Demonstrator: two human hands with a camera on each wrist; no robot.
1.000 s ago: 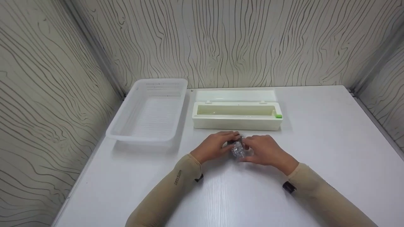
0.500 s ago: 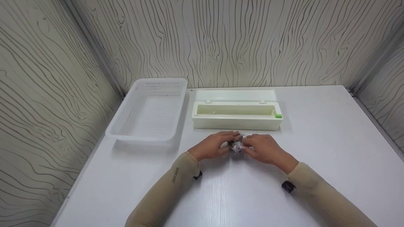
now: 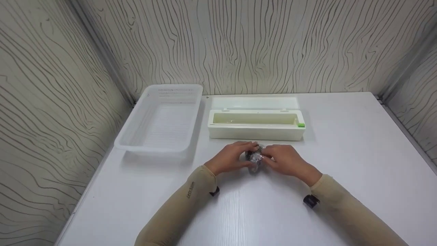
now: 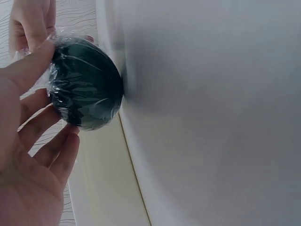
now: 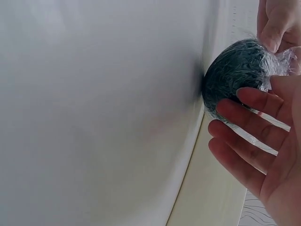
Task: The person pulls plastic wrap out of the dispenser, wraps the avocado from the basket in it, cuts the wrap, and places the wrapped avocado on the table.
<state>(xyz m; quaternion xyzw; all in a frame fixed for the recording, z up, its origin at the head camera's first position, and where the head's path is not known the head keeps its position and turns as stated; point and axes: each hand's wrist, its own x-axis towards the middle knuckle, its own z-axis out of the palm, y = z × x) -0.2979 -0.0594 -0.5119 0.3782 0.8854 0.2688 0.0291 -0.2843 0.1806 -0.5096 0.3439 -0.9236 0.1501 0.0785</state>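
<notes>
A dark green rounded object (image 4: 87,84) wrapped in clear cling film stands on the table between my hands. Its exact kind cannot be told through the wrap. My left hand (image 3: 229,158) holds it from the left, with the thumb on the gathered film and the other fingers curled along the side. From the right, my right hand (image 3: 287,160) pinches the bunched cling film (image 5: 275,63) on top between thumb and index finger. The remaining fingers of that hand spread beside the wrapped object. In the head view only crumpled, shiny film shows between the hands.
Just beyond my hands lies a long white cling film dispenser box (image 3: 256,134), its lid (image 3: 256,102) folded back and a green slider (image 3: 301,125) at the right end. A white plastic basket (image 3: 153,149) stands at the back left. Patterned walls (image 3: 218,48) enclose the white table (image 3: 358,153).
My right thumb and fingers have drawn in from the right, and the loose film there is gathered closer onto the wrapped object. My left hand has stayed nearly in place.
</notes>
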